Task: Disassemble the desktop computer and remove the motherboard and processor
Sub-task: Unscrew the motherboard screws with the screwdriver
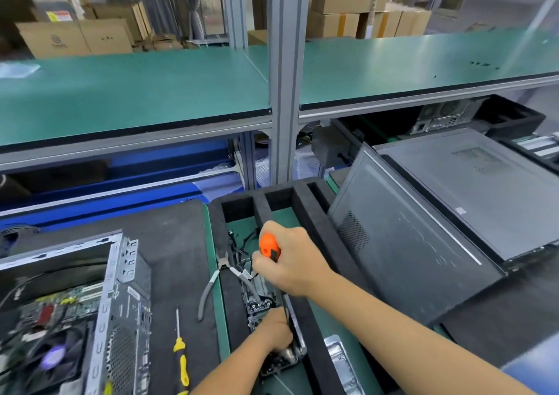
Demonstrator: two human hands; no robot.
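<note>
The opened desktop case [121, 276] lies at the lower left on a black mat, with the motherboard [51, 307] and a black fan [51, 361] visible inside. My right hand [290, 261] grips an orange-handled screwdriver [269, 246] upright over a black foam tray [308, 219]. My left hand [273, 331] holds a small metal and black part [287, 358] lying in that tray's slot, beside cables and screws [257, 297]. The screwdriver's tip is hidden behind my right hand.
Grey-handled pliers [211, 285] and a yellow-handled screwdriver [180, 355] lie on the mat between case and tray. Grey case side panels [423, 243] lean at the right. A green shelf [151, 92] and a grey post [284, 92] stand ahead. A metal bracket [338, 355] lies near my right forearm.
</note>
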